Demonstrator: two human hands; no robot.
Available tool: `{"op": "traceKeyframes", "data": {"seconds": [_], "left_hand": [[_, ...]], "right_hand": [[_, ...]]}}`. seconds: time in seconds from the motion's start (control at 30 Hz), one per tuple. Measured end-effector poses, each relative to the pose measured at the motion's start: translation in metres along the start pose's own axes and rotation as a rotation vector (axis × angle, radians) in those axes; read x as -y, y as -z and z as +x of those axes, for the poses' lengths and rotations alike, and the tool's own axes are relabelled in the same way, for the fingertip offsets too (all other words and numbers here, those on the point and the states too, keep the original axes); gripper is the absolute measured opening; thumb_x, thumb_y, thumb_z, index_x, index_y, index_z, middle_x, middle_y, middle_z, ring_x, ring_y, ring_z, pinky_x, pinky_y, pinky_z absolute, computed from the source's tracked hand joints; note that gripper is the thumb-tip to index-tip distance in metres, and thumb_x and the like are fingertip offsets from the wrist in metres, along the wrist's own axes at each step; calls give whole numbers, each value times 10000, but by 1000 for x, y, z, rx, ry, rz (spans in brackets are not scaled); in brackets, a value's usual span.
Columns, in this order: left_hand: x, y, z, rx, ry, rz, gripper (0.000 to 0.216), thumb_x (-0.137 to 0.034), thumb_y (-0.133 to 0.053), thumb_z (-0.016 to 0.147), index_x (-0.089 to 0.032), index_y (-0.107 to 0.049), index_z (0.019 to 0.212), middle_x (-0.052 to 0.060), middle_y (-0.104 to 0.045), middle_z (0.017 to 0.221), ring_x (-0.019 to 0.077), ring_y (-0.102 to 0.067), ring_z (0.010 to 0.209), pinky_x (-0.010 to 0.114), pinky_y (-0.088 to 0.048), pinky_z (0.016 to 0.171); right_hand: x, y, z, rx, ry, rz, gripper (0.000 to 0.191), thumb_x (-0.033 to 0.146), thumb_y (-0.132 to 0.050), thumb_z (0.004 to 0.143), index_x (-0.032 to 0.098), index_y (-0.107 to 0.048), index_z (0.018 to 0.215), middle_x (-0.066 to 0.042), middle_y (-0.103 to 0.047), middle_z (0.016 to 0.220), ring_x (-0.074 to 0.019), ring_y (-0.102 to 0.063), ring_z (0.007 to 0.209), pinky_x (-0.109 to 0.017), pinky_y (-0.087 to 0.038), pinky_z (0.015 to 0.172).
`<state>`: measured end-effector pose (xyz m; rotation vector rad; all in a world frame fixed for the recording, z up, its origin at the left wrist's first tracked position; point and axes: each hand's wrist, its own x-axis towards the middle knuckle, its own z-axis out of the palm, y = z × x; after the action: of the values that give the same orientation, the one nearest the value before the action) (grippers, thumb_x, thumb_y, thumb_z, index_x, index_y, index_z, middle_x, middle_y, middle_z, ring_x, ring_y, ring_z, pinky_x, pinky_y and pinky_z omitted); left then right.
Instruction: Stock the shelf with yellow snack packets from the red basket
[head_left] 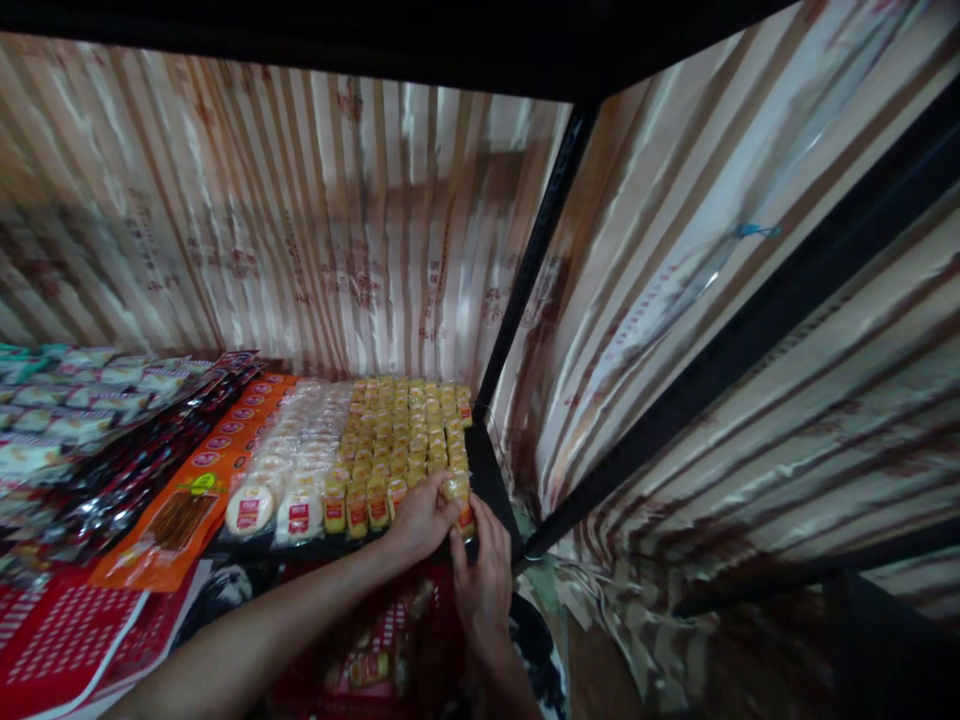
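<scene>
Rows of small yellow snack packets [397, 430] with red labels stand packed on a dark shelf. At the front right corner of those rows, my left hand [420, 518] closes its fingertips on the left side of one yellow snack packet [465, 522]. My right hand [484, 575] grips the same packet from the right, thumb at the front and fingers along its side. The packet's lower part and its contact with the shelf are partly covered by my fingers. Left of the yellow rows lie clear-wrapped round white crackers [251, 510].
An orange snack bag [187, 510] and dark shiny packs [135, 480] lie further left, beyond them white packets [82, 425]. Below the shelf are a red basket [67, 635] and a yellow packet [367, 668]. Black frame bars [540, 240] and striped plastic sheeting [360, 230] enclose the corner.
</scene>
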<state>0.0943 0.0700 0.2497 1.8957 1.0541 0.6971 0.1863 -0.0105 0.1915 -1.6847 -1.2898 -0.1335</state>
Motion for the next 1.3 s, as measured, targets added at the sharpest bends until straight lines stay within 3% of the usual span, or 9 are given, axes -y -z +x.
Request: {"op": "traceKeyframes", "data": {"seconds": [0.17, 0.33, 0.53, 0.67, 0.97, 1.3], "left_hand": [[-21, -6, 51, -45, -30, 4, 293, -180, -518, 797, -189, -539, 1089, -27, -606, 743, 118, -571, 662, 220, -457, 657], [-34, -11, 110, -118, -184, 38, 259, -130, -555, 769, -188, -581, 1020, 14, -619, 946, 138, -574, 871, 249, -463, 812], [-32, -13, 180, -84, -241, 53, 251, -75, -537, 757, -160, -610, 982, -4, -639, 843, 112, -594, 779, 220, -479, 763], [-23, -13, 211, -74, -203, 196, 286, -122, -558, 772, -169, -607, 1050, 4, -670, 913, 110, -617, 810, 204, -482, 761], [4, -24, 230, -53, -156, 423, 232, -180, -575, 771, -204, -669, 982, 34, -689, 928, 184, -606, 948, 292, -453, 891], [14, -28, 230, -57, -205, 624, 168, -242, -597, 768, -164, -682, 890, 101, -637, 971, 267, -481, 1091, 387, -361, 992]], "right_hand": [[-22, -10, 39, -47, -20, -41, 511, 378, -397, 890, 124, -421, 1333, -156, -522, 1297, -265, -449, 1211, -470, -373, 997], [-44, -29, 85, -81, 10, 0, 519, 321, -353, 893, 111, -373, 1367, -163, -446, 1374, -254, -374, 1295, -479, -333, 1044], [-68, -55, 142, -139, -5, 93, 502, 242, -325, 877, 102, -385, 1356, -162, -479, 1339, -230, -432, 1254, -458, -358, 1041], [-82, -69, 164, -121, -42, 143, 505, 218, -332, 851, 100, -422, 1334, -159, -506, 1316, -228, -478, 1214, -433, -384, 1025], [-118, -102, 158, -61, -220, 202, 480, 224, -328, 819, 116, -547, 1232, -131, -579, 1244, -210, -512, 1183, -398, -381, 1035], [-147, -123, 142, -24, -228, 194, 464, 205, -341, 807, 131, -586, 1194, -116, -605, 1220, -203, -549, 1147, -413, -417, 1009]]}}
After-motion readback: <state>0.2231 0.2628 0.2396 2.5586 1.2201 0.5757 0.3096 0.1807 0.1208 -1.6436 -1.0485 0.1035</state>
